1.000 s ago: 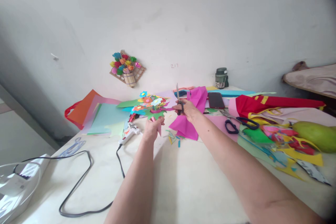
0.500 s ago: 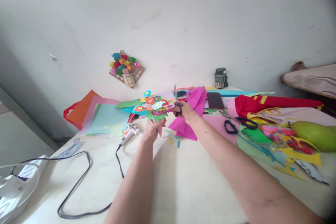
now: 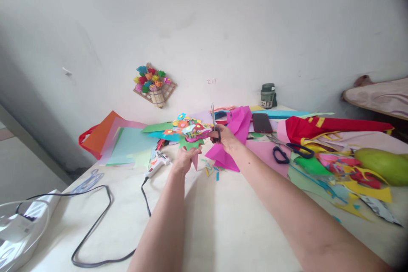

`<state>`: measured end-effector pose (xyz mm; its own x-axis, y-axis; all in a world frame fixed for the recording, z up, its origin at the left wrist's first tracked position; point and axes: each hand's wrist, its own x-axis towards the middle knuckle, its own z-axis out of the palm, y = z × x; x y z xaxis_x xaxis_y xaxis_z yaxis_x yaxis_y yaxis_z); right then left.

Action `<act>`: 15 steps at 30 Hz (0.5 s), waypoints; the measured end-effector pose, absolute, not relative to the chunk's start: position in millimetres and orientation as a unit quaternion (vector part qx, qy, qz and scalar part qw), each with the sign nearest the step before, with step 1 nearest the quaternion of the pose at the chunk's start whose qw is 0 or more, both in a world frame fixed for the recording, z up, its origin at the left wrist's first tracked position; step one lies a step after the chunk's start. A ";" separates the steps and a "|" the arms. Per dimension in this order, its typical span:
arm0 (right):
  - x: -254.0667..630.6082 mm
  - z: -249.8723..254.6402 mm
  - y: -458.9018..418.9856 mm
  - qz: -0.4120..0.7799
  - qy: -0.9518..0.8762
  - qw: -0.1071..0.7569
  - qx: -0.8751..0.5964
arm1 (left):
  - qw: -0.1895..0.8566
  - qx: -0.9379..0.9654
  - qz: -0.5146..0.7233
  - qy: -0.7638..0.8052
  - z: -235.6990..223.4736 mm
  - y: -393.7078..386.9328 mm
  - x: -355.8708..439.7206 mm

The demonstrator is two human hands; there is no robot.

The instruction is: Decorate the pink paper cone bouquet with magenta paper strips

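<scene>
My left hand (image 3: 187, 158) is closed around the lower end of a paper flower bouquet (image 3: 188, 129), with blue, orange, white and red blooms above a green paper collar and a pink pointed base. Small scissors (image 3: 216, 131) with dark handles sit in my right hand (image 3: 225, 138), their blades pointing up. The fingertips of that hand are at the bouquet's right side, by a magenta strip; whether they pinch it I cannot tell. Behind the right wrist lies crumpled magenta paper (image 3: 239, 123). Small paper snippets (image 3: 212, 170) are scattered just below the hands.
A glue gun (image 3: 157, 165) with a black cord lies left, near a power strip (image 3: 38, 212) and coloured sheets (image 3: 130, 144). To the right are larger scissors (image 3: 291, 151), a phone (image 3: 262, 123), paper scraps (image 3: 350, 178) and a green fruit (image 3: 382, 165). A flask (image 3: 268, 95) stands by the wall.
The bouquet has tipped slightly in my left hand, its blooms shifting a little to the right and down. My right hand keeps the scissors upright in nearly the same place.
</scene>
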<state>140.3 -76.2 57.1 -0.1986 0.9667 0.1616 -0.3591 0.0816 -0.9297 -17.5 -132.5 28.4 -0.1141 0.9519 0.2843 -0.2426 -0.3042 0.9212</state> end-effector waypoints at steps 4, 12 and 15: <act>145.4 55.0 -72.1 0.592 -0.496 0.563 -0.295 | 0.443 0.492 0.640 0.390 25.0 -130.6 -17.1; 153.7 50.6 -66.1 0.583 -0.478 0.598 -0.273 | 0.387 0.579 0.600 0.395 17.3 -125.7 -18.3; 152.4 49.5 -65.6 0.583 -0.474 0.600 -0.273 | 0.384 0.588 0.598 0.386 13.6 -121.4 -20.9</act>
<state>152.4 -65.6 49.5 -0.1299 0.9595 0.2498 -0.4411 0.1697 -0.8813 -20.9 -121.4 13.6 -0.0129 0.9133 0.4071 -0.0061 -0.4072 0.9133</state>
